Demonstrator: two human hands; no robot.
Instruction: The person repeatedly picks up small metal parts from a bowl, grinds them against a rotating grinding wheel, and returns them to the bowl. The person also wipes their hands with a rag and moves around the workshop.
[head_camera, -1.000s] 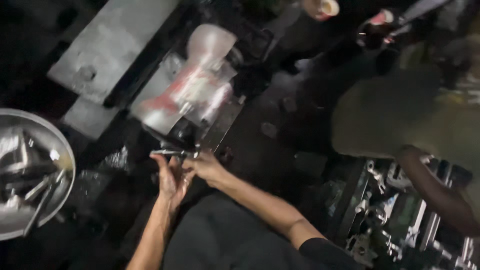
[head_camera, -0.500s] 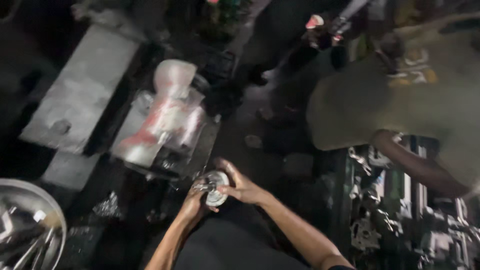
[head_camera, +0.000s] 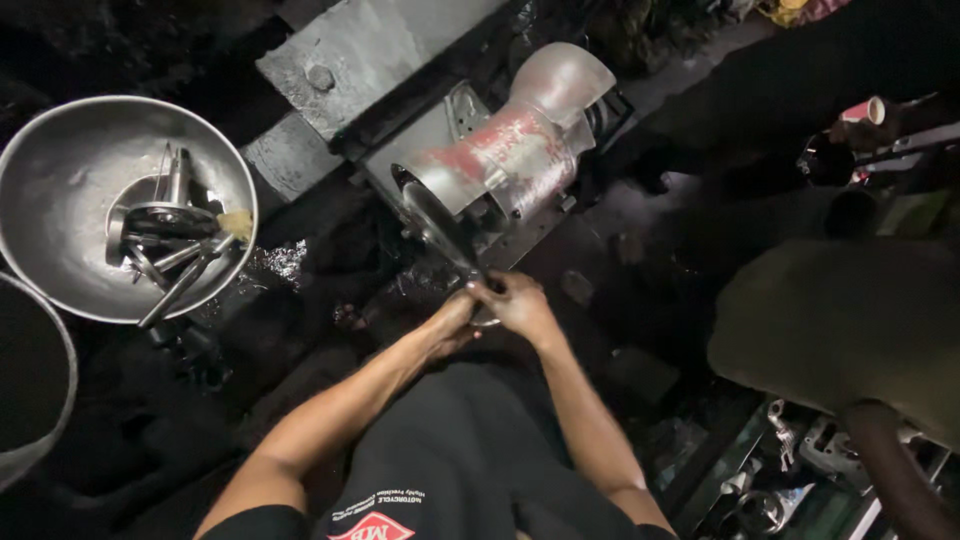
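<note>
- Since half a second ago, both hands have lifted the small metal part from lap level to the spinning wheel of the grinder.
- Left hand and right hand curl tight around it.
- It looks stiff, light, probably slippery; edges seem the safest grip.

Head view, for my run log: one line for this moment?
left hand: on small metal part | right hand: same | grinder wheel: adjacent

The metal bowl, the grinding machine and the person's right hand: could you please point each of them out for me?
metal bowl (head_camera: 60, 260): head view, on the bare inner wall, lower left.
grinding machine (head_camera: 510, 150): head view, on the red-stained middle of its housing.
right hand (head_camera: 520, 303): head view, on the back of the hand.
</note>
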